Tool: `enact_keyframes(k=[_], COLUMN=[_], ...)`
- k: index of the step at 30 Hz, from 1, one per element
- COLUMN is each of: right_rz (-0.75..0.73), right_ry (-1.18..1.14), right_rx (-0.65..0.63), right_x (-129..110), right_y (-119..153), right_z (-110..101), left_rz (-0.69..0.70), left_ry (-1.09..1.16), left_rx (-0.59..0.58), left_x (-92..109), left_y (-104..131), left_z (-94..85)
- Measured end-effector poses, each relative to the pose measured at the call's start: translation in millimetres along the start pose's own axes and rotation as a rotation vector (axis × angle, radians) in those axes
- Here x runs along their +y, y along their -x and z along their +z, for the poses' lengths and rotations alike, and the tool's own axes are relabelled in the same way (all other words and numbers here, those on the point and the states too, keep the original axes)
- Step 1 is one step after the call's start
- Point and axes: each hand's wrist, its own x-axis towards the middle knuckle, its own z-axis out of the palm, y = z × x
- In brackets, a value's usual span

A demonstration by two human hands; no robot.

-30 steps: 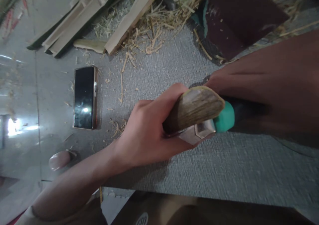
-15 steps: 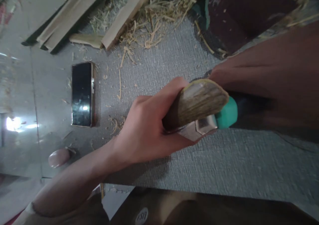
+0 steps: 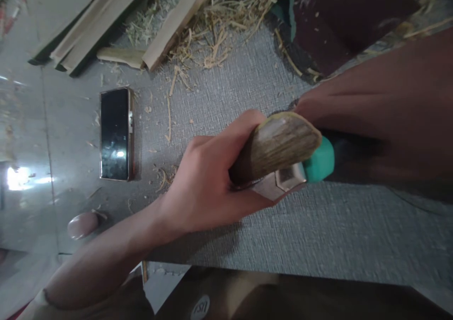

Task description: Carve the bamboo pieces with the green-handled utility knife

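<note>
My left hand [image 3: 198,183] reaches in from the lower left, its fingers and thumb wrapped round a piece of split bamboo [image 3: 288,143]. The rough brown face of the bamboo is turned up, and a thin yellowish rim runs along its top. Just beneath it lies a metal part [image 3: 290,176] of a tool with a teal handle end [image 3: 320,159]. From the right edge comes my right hand [image 3: 318,105], in shadow, closed about the dark part of that handle. Its fingers are mostly hidden, as is the rest of the metal.
Beyond the hands, split bamboo lengths [image 3: 102,25] and a pale strip [image 3: 179,25] lie among shavings [image 3: 212,41]. A dark maroon object [image 3: 347,22] is at the upper right. To the left are a phone [image 3: 115,133] and a rounded pinkish object [image 3: 82,225]. A grey textured mat [image 3: 318,235] lies beneath.
The whole view has shifted very slightly. Both hands, the bamboo and the teal-handled tool keep the same positions relative to one another.
</note>
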Motion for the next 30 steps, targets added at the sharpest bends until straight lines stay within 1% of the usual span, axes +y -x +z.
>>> enact_keyframes(k=[3, 6, 10, 13, 17, 24, 30], right_rz=[-0.156, -0.221, -0.225, -0.225, -0.23, -0.241, -0.234], right_ry=[0.188, 0.232, 0.284, 0.312, 0.282, 0.25, 0.224], right_rx=[0.141, 0.187, 0.185, 0.192, 0.217, 0.236, 0.218], right_x=[-3, -7, -8, -9, -11, -16, -13], right_y=[-3, -5, -5, -4, -5, -7, -5], right_z=[-7, -7, -5, -5, -7, -7, -7], left_rz=[-0.034, -0.045, -0.061, -0.075, -0.098, -0.097, -0.118], left_ry=[-0.045, -0.06, -0.076, -0.048, 0.033, 0.061, 0.11], left_rx=[0.006, 0.011, -0.015, -0.029, -0.038, -0.026, -0.036], left_x=[0, 1, 2, 3, 4, 3, 3], left_y=[1, 3, 3, 2, 1, 3, 4], left_z=[0.6, 1.1, 0.2, -0.2, 0.4, 1.4, 2.0])
